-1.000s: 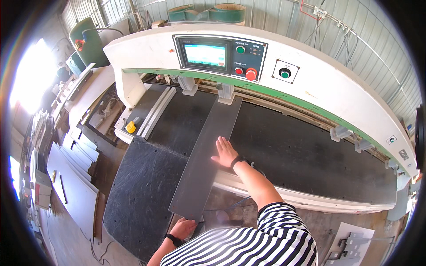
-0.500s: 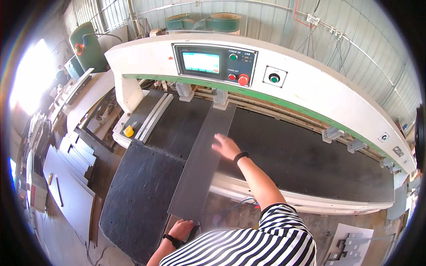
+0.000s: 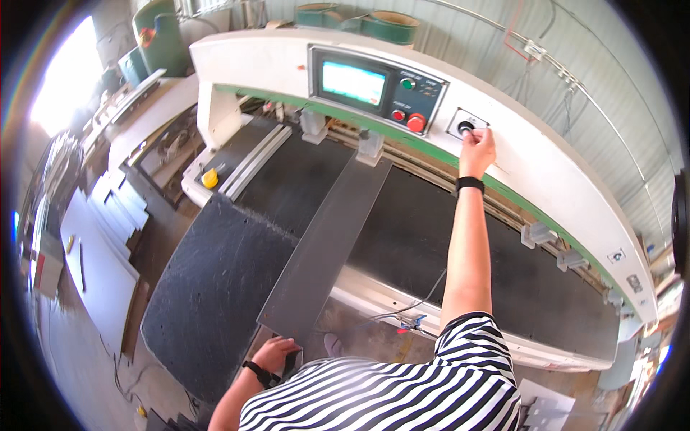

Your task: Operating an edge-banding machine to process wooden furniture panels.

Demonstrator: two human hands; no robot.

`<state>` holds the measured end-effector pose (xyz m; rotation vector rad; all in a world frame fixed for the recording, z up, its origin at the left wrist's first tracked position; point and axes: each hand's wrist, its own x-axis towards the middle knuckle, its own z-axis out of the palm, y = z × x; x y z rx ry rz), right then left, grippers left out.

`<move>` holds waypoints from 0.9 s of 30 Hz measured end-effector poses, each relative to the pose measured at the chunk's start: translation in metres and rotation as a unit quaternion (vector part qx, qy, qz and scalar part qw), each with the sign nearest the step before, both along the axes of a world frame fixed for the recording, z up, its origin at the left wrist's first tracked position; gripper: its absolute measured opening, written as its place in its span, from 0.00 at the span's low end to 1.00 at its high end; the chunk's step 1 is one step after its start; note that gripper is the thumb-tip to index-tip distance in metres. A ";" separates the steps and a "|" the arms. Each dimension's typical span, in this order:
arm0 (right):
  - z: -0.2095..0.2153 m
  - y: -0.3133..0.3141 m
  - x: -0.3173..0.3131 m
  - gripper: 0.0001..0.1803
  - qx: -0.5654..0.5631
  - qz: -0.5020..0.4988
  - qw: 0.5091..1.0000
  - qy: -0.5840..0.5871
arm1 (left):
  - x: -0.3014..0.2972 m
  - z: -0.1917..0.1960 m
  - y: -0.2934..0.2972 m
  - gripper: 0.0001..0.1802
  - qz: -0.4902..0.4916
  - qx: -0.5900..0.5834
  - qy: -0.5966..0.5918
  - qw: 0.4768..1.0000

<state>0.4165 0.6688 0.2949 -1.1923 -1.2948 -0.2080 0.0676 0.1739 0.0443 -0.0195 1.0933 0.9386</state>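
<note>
A long dark grey board (image 3: 327,241) lies across the black machine bed (image 3: 424,223), its far end at a pale grey clamp block (image 3: 370,147). Up on the white machine beam, my right hand (image 3: 478,149) has its fingertips closed on a round dark knob (image 3: 466,128) set in a small square plate. My left hand (image 3: 273,354) is down beside the board's near end, fingers curled. A dark edge shows beneath those fingers, but what it belongs to is hidden by the hand and my striped shirt.
A lit screen (image 3: 352,82) and a red button (image 3: 416,123) sit on the beam's panel. A black side table (image 3: 215,294) adjoins the bed at left. Pale panels (image 3: 100,266) are stacked further left. A yellow tape measure (image 3: 210,178) rests by a metal rail (image 3: 255,161).
My right hand has left its place above the board and gone up and right to the knob on the beam. My left hand stays by the board's near end. The view has shifted.
</note>
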 end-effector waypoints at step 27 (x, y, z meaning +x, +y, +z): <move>-0.137 -0.268 -0.219 0.15 -0.568 0.602 0.562 -0.014 | 0.095 -0.103 -0.457 0.11 0.764 -0.275 0.131 0.568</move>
